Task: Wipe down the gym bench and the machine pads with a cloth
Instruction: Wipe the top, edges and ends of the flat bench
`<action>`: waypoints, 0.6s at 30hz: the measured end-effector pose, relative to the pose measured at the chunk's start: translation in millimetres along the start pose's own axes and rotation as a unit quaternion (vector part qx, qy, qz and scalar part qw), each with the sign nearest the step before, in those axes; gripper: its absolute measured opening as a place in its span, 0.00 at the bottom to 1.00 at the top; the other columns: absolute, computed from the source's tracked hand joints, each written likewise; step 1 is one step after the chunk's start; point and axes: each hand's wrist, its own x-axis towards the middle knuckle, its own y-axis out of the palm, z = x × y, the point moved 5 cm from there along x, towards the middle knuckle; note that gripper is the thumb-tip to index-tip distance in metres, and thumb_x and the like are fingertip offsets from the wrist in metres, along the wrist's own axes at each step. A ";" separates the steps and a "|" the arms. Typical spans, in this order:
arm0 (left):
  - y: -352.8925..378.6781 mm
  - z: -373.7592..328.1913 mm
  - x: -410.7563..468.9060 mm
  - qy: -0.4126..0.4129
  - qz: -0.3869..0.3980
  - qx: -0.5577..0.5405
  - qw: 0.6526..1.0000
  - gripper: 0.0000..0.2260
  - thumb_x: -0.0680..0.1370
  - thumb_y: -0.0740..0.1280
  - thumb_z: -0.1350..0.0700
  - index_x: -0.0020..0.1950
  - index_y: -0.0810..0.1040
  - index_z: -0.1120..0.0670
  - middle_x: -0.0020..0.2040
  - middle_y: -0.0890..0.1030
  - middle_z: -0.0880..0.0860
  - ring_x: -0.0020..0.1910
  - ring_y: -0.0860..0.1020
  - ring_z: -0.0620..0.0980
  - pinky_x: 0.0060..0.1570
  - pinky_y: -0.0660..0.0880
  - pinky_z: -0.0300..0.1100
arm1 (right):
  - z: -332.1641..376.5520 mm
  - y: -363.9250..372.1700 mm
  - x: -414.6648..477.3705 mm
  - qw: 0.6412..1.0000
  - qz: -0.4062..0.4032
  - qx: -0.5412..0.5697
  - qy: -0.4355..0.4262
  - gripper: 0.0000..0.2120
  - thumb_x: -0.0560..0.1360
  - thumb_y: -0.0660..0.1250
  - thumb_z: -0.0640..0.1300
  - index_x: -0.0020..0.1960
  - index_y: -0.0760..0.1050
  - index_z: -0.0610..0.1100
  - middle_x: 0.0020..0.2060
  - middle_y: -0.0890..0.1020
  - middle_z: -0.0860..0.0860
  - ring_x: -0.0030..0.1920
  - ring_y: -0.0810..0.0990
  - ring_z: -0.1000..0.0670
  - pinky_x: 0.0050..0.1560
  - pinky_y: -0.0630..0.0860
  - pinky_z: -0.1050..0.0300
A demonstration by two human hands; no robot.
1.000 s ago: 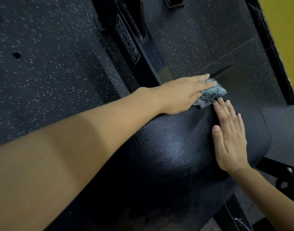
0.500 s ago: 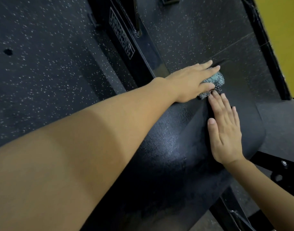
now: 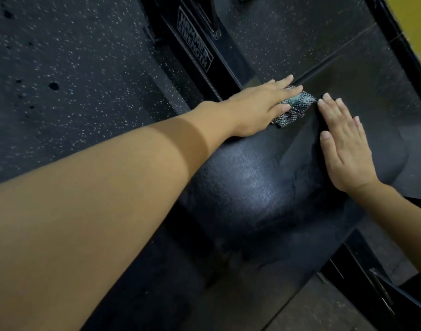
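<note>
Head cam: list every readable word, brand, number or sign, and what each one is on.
"HAMMER STRENGTH": two stacked words on a rectangular label fixed to the black machine frame.
Nothing else: no text shows on the pad, the cloth or the speckled floor.

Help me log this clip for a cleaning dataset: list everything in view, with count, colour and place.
cloth: one, teal-and-black patterned, bunched on the pad's far part, under the left hand
machine pad: black, textured, centre to right; one piece or two, cannot tell
machine frame: one, black, "HAMMER STRENGTH" label, upper centre
floor: dark rubber, pale specks, left and top
wall: yellow, top right corner
left hand: one, flat, pressing the cloth
right hand: one, flat on the pad, beside the cloth
</note>
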 end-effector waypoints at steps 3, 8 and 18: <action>2.3 0.7 -18.9 -0.005 -0.002 0.013 1.000 0.22 0.86 0.53 0.54 0.81 0.55 0.50 0.82 0.49 0.50 0.81 0.47 0.50 0.76 0.44 0.40 | 2.6 -0.2 -1.4 1.000 0.001 0.001 0.014 0.26 0.83 0.45 0.48 0.81 0.51 0.51 0.80 0.53 0.58 0.79 0.46 0.58 0.77 0.45 0.44; 4.6 0.9 -41.8 -0.013 -0.018 0.019 1.000 0.22 0.86 0.53 0.55 0.81 0.55 0.49 0.82 0.50 0.50 0.81 0.47 0.50 0.76 0.45 0.41 | 22.2 7.8 -3.6 0.995 -0.006 0.014 0.097 0.29 0.81 0.43 0.52 0.81 0.48 0.50 0.80 0.49 0.57 0.80 0.44 0.53 0.76 0.43 0.39; 7.5 6.6 -85.8 -0.008 -0.029 0.030 0.999 0.22 0.86 0.54 0.55 0.81 0.56 0.50 0.82 0.51 0.50 0.81 0.48 0.51 0.73 0.44 0.35 | 72.6 23.9 -39.2 0.995 -0.015 0.009 0.103 0.34 0.79 0.40 0.59 0.81 0.47 0.45 0.81 0.48 0.51 0.80 0.43 0.49 0.77 0.43 0.40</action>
